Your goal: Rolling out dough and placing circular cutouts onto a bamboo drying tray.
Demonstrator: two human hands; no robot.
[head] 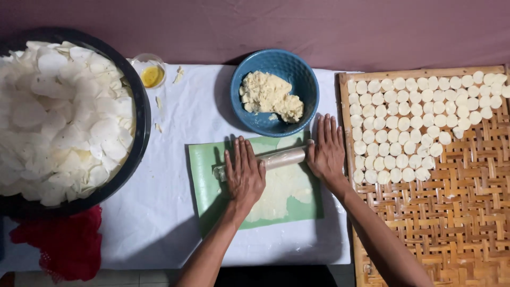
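Both flat, open palms, left hand (245, 172) and right hand (326, 150), press a smooth, perhaps plastic-wrapped rolling pin (265, 161), its long axis running between them, over thin pale dough (281, 191).

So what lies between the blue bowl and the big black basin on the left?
In the head view, the white cloth lies between the blue bowl and the black basin, with a small glass dish of yellow liquid and a few pale scraps on it.

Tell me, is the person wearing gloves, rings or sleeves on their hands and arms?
No. The left hand and the right hand are both bare, with no gloves, rings, watch or bracelets to be seen. Both forearms are uncovered too; no sleeve shows anywhere up to the bottom edge of the picture.
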